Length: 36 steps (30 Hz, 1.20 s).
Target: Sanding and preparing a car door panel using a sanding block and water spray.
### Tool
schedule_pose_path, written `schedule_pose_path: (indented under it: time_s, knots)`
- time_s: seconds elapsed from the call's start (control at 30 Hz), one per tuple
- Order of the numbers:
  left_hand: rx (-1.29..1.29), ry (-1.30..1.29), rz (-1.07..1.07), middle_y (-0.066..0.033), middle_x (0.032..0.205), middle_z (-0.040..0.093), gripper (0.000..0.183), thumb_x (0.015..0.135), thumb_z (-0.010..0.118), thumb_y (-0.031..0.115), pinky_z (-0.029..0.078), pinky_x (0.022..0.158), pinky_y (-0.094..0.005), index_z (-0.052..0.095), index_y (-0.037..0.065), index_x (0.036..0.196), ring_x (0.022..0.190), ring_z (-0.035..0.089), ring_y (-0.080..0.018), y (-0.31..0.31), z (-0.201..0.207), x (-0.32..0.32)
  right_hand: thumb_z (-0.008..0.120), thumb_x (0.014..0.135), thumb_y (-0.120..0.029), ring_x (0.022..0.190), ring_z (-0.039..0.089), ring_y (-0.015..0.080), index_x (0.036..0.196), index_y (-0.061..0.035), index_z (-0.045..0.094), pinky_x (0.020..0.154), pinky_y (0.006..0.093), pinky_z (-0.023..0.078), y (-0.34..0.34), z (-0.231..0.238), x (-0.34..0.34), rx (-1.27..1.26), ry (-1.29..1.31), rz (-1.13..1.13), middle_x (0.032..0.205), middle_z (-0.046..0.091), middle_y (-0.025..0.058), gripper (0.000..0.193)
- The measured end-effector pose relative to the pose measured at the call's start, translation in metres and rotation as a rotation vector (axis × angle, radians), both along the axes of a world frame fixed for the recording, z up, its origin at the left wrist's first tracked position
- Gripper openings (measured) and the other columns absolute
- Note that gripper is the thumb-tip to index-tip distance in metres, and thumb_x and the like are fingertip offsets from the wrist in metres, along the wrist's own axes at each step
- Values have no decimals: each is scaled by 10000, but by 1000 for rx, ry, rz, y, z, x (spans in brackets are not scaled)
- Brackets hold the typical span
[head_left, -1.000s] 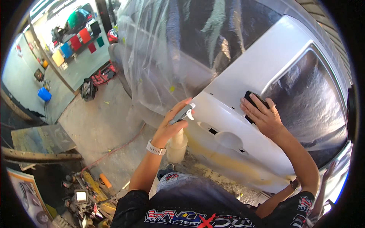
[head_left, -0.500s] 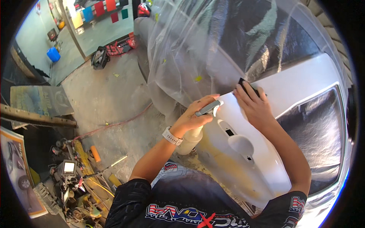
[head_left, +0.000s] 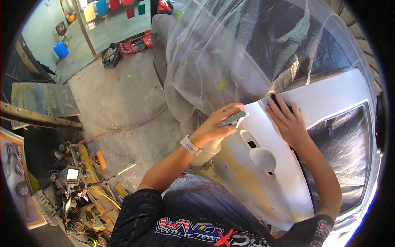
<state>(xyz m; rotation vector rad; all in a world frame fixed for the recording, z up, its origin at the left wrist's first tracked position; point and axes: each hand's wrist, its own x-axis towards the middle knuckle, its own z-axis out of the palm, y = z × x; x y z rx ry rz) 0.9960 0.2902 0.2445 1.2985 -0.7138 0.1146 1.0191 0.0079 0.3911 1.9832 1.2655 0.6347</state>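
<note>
My left hand (head_left: 210, 126) is wrapped round the neck of a translucent spray bottle (head_left: 207, 155) with a grey trigger head (head_left: 233, 119), held beside the edge of a white car door (head_left: 284, 181). My right hand (head_left: 287, 122) lies over a thin black pad (head_left: 274, 97), pressing it on the door's upper surface just below the window line. My fingers cover most of the pad, so its exact kind is unclear. Between my arms, the door shows a round handle recess (head_left: 263, 158) and yellowish patches (head_left: 242, 175) lower down.
Clear plastic sheeting (head_left: 193, 66) drapes the car's front, and silvery film covers a window (head_left: 341, 152). A red hose (head_left: 127, 129) crosses the concrete floor. Machine parts and a lit lamp (head_left: 73, 174) crowd the lower left. A black bag (head_left: 111, 56) lies farther off.
My right hand and the black pad have slid a little rightward and nearer along the door's top. My left hand still grips the bottle. The whole view has shifted slightly.
</note>
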Motion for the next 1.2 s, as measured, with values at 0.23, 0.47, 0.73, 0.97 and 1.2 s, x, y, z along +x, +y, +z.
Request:
schedule_pose_path:
  time_s: [0.23, 0.47, 0.73, 0.97, 1.2]
  knots:
    - [28, 109, 4, -101, 1241, 684, 480, 814, 606, 94, 446, 1036, -333, 658, -33, 1274, 1146, 603, -197, 3, 1, -1, 550, 958, -169, 1481, 455, 300, 1422, -66, 652, 1151, 491, 344, -16, -7, -8, 13, 29, -30, 1612, 506, 67, 486]
    - [113, -66, 14, -157, 1371, 617, 423, 799, 612, 147, 480, 1041, -378, 692, -2, 1187, 1259, 618, -317, 4, 1, 8, 575, 956, -208, 1458, 503, 253, 1407, -130, 684, 1130, 480, 354, -91, 4, -65, -54, -12, -66, 1561, 576, 21, 470]
    - [171, 23, 98, -128, 1429, 593, 402, 775, 621, 102, 478, 1012, -352, 701, -9, 1154, 1184, 631, -258, -2, -4, 5, 541, 970, -209, 1494, 452, 280, 1427, -68, 648, 1111, 496, 372, 5, 6, -1, -18, 46, -55, 1607, 520, 73, 490]
    - [102, 74, 67, -103, 1386, 616, 413, 764, 606, 67, 472, 1025, -335, 703, 9, 1161, 1205, 628, -237, 0, -4, 4, 553, 968, -210, 1492, 459, 273, 1422, -79, 650, 1113, 496, 370, -18, 8, -15, -81, 55, -46, 1618, 507, 61, 483]
    - [159, 65, 80, -91, 1308, 648, 436, 778, 596, 77, 466, 1033, -333, 682, -3, 1197, 1163, 640, -227, -1, 8, 2, 564, 958, -191, 1497, 466, 228, 1422, -123, 670, 1144, 476, 321, -94, 5, -70, -46, 43, -93, 1603, 541, 14, 480]
